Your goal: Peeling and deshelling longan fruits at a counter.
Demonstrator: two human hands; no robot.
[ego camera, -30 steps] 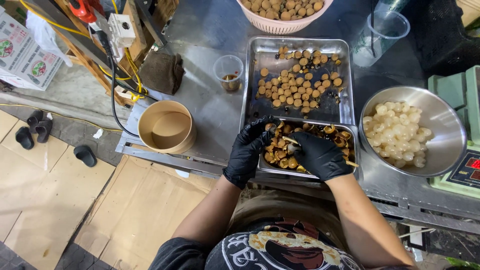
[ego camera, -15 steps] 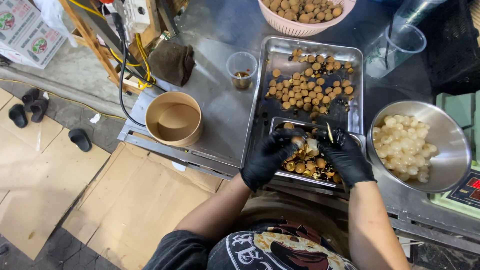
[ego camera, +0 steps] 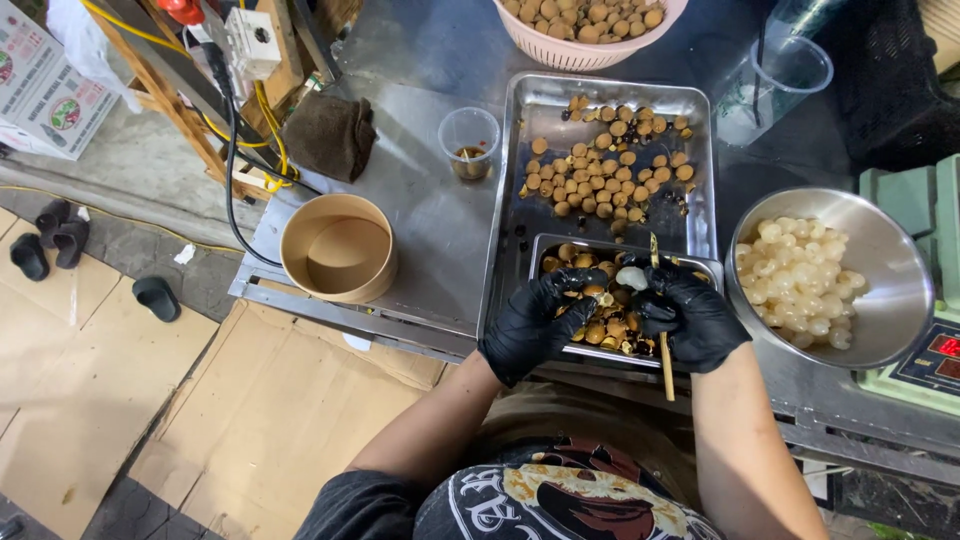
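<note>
On the steel desk (ego camera: 420, 230), gloved left hand (ego camera: 530, 325) pinches a peeled fruit (ego camera: 631, 277); right hand (ego camera: 690, 315) grips a stick (ego camera: 661, 330), coring it over the small tray (ego camera: 615, 355).

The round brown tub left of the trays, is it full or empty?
Empty. The round brown tub stands upright on the metal table with no lid, and its bare flat bottom shows.

A tan round tub (ego camera: 338, 247), dark cloth (ego camera: 331, 134) and black sandals (ego camera: 50, 235).
</note>
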